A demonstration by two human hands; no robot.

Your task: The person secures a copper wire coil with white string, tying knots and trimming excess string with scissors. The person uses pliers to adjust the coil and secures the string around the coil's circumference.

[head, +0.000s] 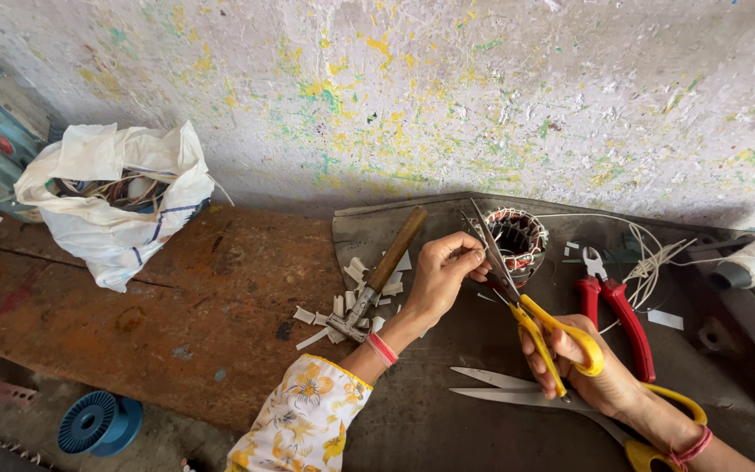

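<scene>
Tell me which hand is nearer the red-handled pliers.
Right. The right hand, holding yellow-handled scissors, sits just left of the red-handled pliers, almost touching. The left hand is farther left, beyond the scissor blades.

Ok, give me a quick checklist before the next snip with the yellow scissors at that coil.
1. Right hand grips yellow scissors: ok.
2. Blades open: ok.
3. Left hand pinching beside the blades, fingers clear: cannot tell.
4. What the left hand pinches: cannot tell, too small.
5. Wound coil on the dark mat, upright: ok.
6. Red pliers and spare scissors lying apart from the cut: ok.
</scene>
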